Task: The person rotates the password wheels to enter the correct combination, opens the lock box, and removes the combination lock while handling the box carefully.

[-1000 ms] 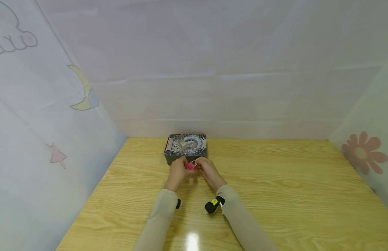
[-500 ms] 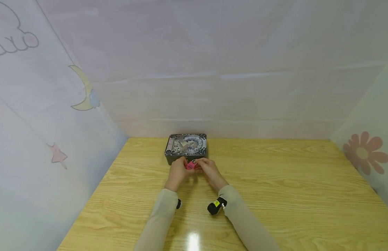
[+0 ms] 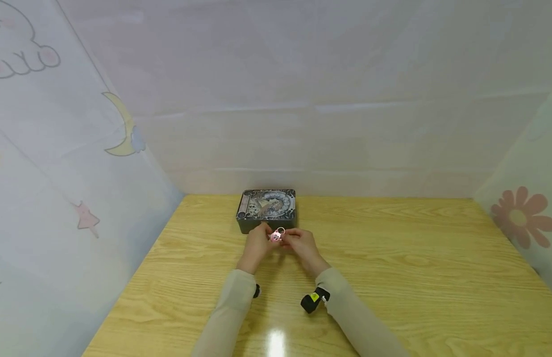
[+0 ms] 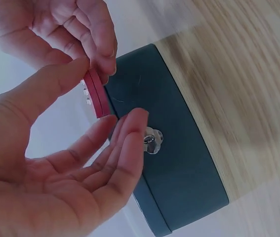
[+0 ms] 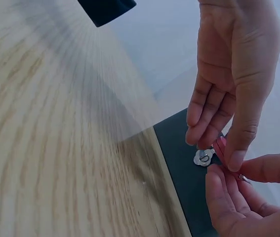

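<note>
A small pink-red padlock (image 3: 276,236) with a silver shackle ring is held between both hands, just in front of a dark tin box (image 3: 269,204). Silver dials (image 4: 87,94) line the padlock's edge in the left wrist view. My left hand (image 3: 256,244) pinches the padlock, its thumb on one end and its index fingertip near the other. From the other side, my right hand (image 3: 307,250) pinches it by the shackle end; those fingertips partly overlap. The tin's silver clasp (image 4: 152,140) shows on its front, close to my left fingertips.
The tin has a printed picture lid and stands near the back of the wooden table (image 3: 405,263), by a pale cloth wall (image 3: 347,148). A black wrist camera (image 3: 310,301) hangs beneath the right sleeve.
The padlock has turned, and its face now catches the light, paler than before. My right hand has shifted slightly right and its fingers lie straighter. The tin has stayed in place.
</note>
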